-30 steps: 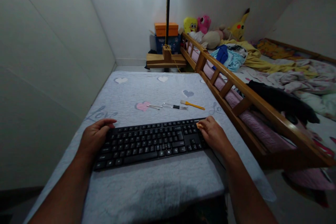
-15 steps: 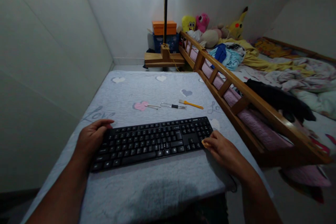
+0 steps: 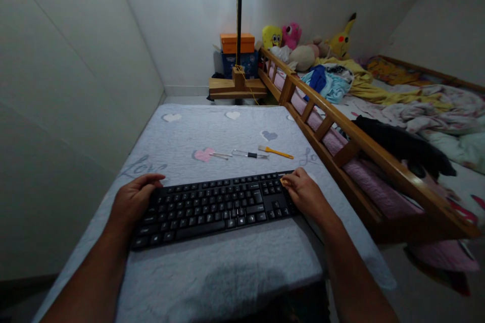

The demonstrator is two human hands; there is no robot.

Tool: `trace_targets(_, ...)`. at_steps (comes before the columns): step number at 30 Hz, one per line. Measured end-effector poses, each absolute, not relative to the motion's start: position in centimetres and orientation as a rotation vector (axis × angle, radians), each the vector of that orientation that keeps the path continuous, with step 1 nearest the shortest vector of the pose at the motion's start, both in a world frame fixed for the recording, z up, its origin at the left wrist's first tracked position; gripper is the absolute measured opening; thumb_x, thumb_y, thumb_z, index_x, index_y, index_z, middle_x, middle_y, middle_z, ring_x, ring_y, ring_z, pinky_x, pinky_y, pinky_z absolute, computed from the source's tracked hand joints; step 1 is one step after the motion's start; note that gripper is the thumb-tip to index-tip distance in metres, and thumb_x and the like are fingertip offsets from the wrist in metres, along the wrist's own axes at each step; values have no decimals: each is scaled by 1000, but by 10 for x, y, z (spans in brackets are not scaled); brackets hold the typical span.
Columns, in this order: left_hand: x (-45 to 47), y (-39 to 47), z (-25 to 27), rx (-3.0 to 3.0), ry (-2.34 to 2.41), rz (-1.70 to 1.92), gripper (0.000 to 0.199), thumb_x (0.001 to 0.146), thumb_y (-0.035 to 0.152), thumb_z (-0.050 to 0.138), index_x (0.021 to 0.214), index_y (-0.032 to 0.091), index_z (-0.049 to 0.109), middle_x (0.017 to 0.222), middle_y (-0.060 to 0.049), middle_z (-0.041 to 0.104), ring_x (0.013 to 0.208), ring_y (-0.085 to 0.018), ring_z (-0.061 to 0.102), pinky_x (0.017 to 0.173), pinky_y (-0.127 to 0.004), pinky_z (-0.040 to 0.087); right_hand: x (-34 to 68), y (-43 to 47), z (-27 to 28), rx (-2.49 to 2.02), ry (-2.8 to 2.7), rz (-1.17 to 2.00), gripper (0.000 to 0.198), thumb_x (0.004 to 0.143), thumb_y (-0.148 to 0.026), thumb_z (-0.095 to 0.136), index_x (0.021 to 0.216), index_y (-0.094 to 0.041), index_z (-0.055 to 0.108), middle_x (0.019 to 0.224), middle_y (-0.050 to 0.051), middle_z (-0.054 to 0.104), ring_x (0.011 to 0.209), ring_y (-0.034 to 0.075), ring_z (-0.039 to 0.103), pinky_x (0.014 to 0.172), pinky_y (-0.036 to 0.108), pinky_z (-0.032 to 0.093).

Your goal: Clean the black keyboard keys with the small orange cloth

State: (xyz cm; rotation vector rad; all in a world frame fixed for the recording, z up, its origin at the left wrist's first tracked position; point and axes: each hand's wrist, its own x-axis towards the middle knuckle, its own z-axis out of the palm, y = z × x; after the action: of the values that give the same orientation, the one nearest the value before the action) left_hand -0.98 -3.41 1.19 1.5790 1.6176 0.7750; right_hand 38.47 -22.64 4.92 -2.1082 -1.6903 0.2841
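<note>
A black full-size keyboard (image 3: 215, 207) lies slightly tilted across the cloth-covered table. My left hand (image 3: 132, 199) holds its left end, thumb and fingers closed over the edge. At the upper part of the number pad, my right hand (image 3: 304, 193) pinches a small yellow-orange piece (image 3: 284, 181), perhaps sponge or cloth, against the keys. Most of that piece is hidden by the fingers. Beyond the keyboard lie two thin cotton swabs (image 3: 220, 155), a wire tool with a black grip (image 3: 252, 155) and a yellow-handled brush (image 3: 276, 152).
The table's pale cloth (image 3: 212, 128) has heart prints. A wooden bed rail (image 3: 333, 111) runs close along the right side, with bedding and plush toys behind it. A wooden stand (image 3: 238, 88) with a black pole rises past the far edge.
My right hand has moved up and left, from the number pad's lower right corner to its top, with the small yellow-orange piece. My left hand stays on the keyboard.
</note>
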Motion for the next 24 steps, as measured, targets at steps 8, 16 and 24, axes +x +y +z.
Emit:
trace_targets(8, -10, -32, 11, 1614, 1654, 738, 40, 67, 32, 53, 100, 20, 72, 91, -2, 68, 82, -20, 60, 75, -29, 42, 380, -264, 57, -2124, -1797, 382, 22, 95, -17, 50, 97, -19, 72, 94, 6, 56, 84, 17, 58, 77, 30, 47)
trace_targets(16, -8, -33, 14, 1622, 1665, 723, 39, 68, 33, 53, 100, 20, 73, 92, -2, 69, 82, -20, 60, 73, -28, 43, 375, -299, 65, -2115, -1820, 533, 24, 96, -19, 48, 99, -22, 72, 96, 5, 56, 85, 17, 59, 77, 30, 48)
trace_targets(24, -7, -34, 16, 1640, 1663, 739, 39, 68, 34, 54, 99, 19, 73, 90, -3, 71, 81, -21, 61, 72, -28, 45, 395, -261, 65, -2110, -1700, 280, 23, 96, -21, 49, 102, -19, 71, 94, 6, 55, 86, 18, 58, 80, 30, 48)
